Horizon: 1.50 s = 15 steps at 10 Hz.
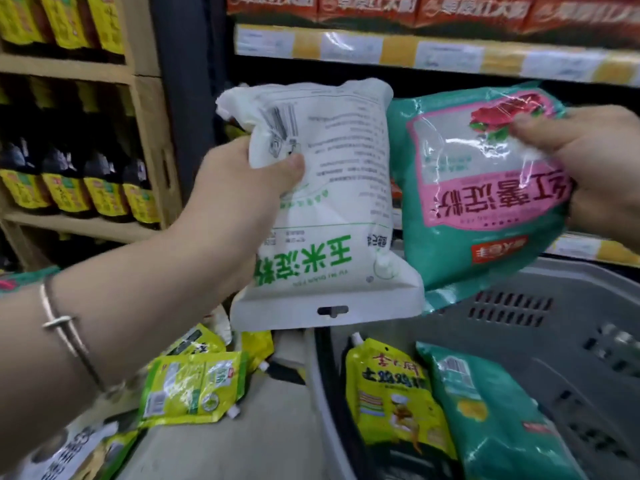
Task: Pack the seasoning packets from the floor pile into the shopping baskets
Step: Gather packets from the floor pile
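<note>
Left forearm [114, 317]: entered from the lower left and raised up and to the right; a thin bracelet [62, 327] is worn at the wrist.
Left hand [242, 188]: the thumb is pressed on the face of the white packet [332, 209] and the fingers are curled behind it, clamped near its upper left; the print is seen upside down.
Right hand [595, 157]: seen at the right frame edge; the teal packet [485, 188] is pinched under the thumb, and the other fingers are hidden behind it.
Packet edges: both are held up side by side, sides meeting, with the white one's lower corner in front.
Basket [554, 313]: grey with a slotted wall, placed below both held packets.
Basket contents: a yellow spouted pouch [391, 393] and a second teal packet [491, 417] lie side by side; open room is left toward the slotted wall.
Floor pile [194, 389]: green-yellow pouches lie left of the basket rim, with bare floor [242, 445] between.
Shelves: dark bottles [69, 188] at the left, a price-label rail [415, 50] behind.
</note>
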Available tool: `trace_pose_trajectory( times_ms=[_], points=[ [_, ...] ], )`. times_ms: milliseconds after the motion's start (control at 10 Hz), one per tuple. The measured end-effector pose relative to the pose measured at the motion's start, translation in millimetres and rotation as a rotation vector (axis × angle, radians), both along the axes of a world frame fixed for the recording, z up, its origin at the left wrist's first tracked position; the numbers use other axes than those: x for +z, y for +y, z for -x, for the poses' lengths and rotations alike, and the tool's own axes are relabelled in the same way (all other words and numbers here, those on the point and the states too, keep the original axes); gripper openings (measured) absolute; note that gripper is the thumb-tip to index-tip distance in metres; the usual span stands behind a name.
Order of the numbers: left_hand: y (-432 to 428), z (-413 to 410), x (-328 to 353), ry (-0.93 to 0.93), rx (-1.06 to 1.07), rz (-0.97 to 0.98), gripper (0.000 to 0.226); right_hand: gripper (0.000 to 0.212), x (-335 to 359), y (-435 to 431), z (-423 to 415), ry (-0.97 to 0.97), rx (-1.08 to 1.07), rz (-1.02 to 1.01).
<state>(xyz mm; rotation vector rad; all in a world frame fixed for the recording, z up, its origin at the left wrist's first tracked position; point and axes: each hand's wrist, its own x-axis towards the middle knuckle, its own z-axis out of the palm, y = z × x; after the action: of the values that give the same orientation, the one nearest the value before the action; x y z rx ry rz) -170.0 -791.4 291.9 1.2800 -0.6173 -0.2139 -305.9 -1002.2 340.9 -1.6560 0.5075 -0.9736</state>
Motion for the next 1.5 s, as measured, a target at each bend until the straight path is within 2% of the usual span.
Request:
trace_pose_trajectory(
  times_ms=[200,300,400,500,600,700,800,900,1000,1100,1200,1300,1400,1500],
  points=[
    [-65.4,34.1,-8.3,0.013,-0.131,-0.208,0.014,0.015,-29.6,-56.1,41.9,0.183,-0.119,-0.072],
    [-98.5,50.7,-32.5,0.002,-0.175,-0.379,0.013,0.017,-66.3,-76.4,59.9,0.375,-0.092,-0.237],
    [-116.5,57.9,-54.7,0.054,-0.211,-0.501,0.015,0.019,-93.7,-89.4,67.5,0.507,-0.108,-0.245],
    [-148.4,66.2,-91.2,0.15,-0.232,-0.662,0.027,0.023,-125.7,-114.7,77.8,0.656,-0.211,-0.145],
    [-172.1,71.9,-114.0,0.135,-0.227,-0.742,0.04,0.017,-142.5,-131.1,81.4,0.741,-0.262,-0.14],
    [-204.9,84.1,-146.1,0.066,-0.224,-0.821,0.04,0.02,-171.3,-148.9,85.3,0.981,-0.287,-0.138],
    [-220.8,92.8,-159.6,0.032,-0.226,-0.903,0.023,0.027,-192.5,-160.6,85.1,1.065,-0.314,-0.151],
    [-233.3,95.2,-181.7,-0.038,-0.248,-1.006,0.005,0.024,-213.9,-173.8,84.4,1.242,-0.327,-0.058],
    [-233.6,91.5,-195.3,-0.039,-0.264,-1.035,0.021,0.033,-233.2,-186.8,88.3,1.478,-0.215,0.128],
    [-225.8,94.0,-207.6,0.053,-0.292,-1.087,0.026,0.039,-236.4,-186.1,94.5,1.77,0.1,0.551],
    [-227.9,95.4,-205.7,0.111,-0.235,-1.136,0.033,0.037,-229.8,-187.2,95.5,1.821,0.069,0.538],
    [-228.1,96.6,-191.8,-0.036,-0.118,-1.135,0.069,0.04,-206.6,-175.1,91.4,1.837,0.026,0.575],
    [-225.9,100.6,-183.6,-0.47,-0.226,-1.064,0.077,0.048,-195.3,-174.6,91.3,1.802,0.128,0.611],
    [-224.9,114.1,-183.5,-0.967,-0.544,-1.098,0.087,0.069,-191.0,-161.9,97.2,1.901,0.426,0.433]
  ],
)
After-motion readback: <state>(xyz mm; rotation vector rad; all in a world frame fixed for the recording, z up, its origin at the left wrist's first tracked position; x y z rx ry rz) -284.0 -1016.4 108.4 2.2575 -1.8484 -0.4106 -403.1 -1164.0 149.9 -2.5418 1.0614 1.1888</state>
